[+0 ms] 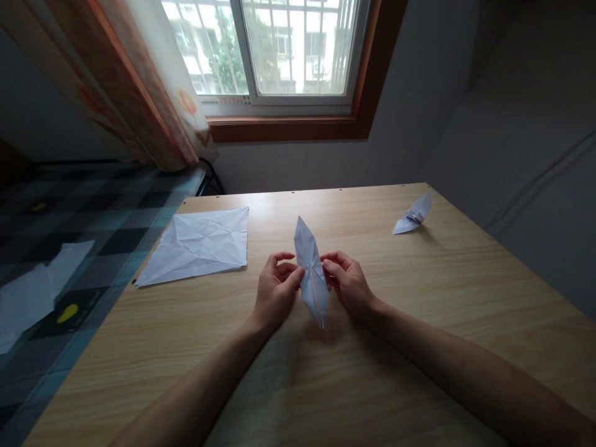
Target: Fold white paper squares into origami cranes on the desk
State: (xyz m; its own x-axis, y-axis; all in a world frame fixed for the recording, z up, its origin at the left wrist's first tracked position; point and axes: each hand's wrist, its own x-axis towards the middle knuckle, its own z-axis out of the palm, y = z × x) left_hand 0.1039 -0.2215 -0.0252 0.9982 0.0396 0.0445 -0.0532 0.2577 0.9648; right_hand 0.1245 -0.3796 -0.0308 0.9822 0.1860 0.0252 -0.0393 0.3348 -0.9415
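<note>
Between my two hands is a folded white paper [311,270], long and diamond-shaped, with a slit running down its lower half. My left hand [278,287] pinches its left side, the thumb on the front near the middle. At the right edge, my right hand [347,279] grips it between thumb and fingers; some fingertips are hidden behind the paper. The piece is held above the wooden table [400,323], its pointed ends toward the window and toward me.
A creased, unfolded white sheet [212,242] lies at the table's left. A small folded paper figure [414,216] stands at the back right. Left of the table, white paper [41,285] rests on a checked bed cover [112,214]. A window [298,56] is behind.
</note>
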